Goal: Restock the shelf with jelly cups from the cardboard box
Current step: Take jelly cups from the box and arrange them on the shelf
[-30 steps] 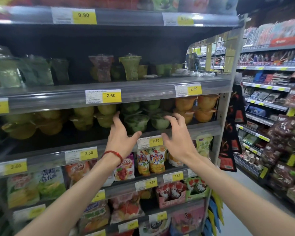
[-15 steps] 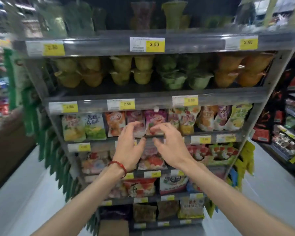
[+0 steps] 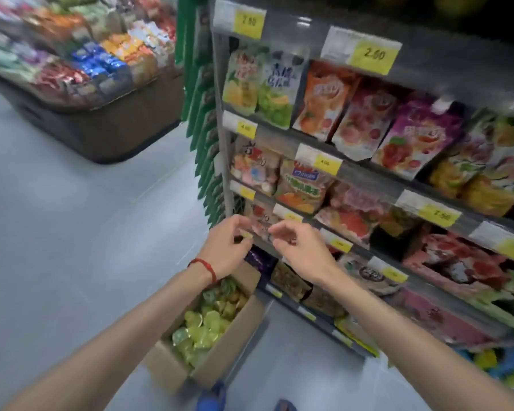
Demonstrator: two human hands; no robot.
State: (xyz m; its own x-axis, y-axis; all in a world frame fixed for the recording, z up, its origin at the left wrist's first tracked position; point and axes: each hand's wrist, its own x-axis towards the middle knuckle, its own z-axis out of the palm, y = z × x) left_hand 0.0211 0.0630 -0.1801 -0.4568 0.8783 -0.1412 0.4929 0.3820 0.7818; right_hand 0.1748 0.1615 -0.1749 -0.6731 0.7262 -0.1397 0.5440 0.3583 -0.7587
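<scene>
Both hands are out in front of the lower rows of the shelf [image 3: 368, 178], side by side and close but not touching. The left hand [image 3: 224, 252] has its fingers loosely bent, and so does the right hand [image 3: 301, 252]. Neither holds anything, as far as the blur allows. A red string bracelet [image 3: 204, 266] circles the left wrist.

The cardboard box [image 3: 235, 342] stands open on the floor [image 3: 72, 232], right below the left forearm and just beside the foot of the shelf. It is full of jelly cups [image 3: 202, 324], green and yellow, lying loose in a heap. One flap of the box stands up on the side towards the shelf.

The shelf fills the right side of the view and runs away at a slant. Its rows carry upright snack bags [image 3: 324, 102] in orange, pink, purple and green, packed edge to edge. Yellow price tags [image 3: 371, 56] sit along the front rails; most of their numbers are too blurred to read. Green packets [image 3: 204, 149] hang in a column down the end of the shelf.

Across the aisle, at upper left, a low display bin [image 3: 116, 126] with dark brown sides holds heaps of wrapped sweets [image 3: 101, 63] in blue, orange, red and green. At the bottom edge, the tip of a blue shoe [image 3: 212, 397] shows next to the near corner of the box.
</scene>
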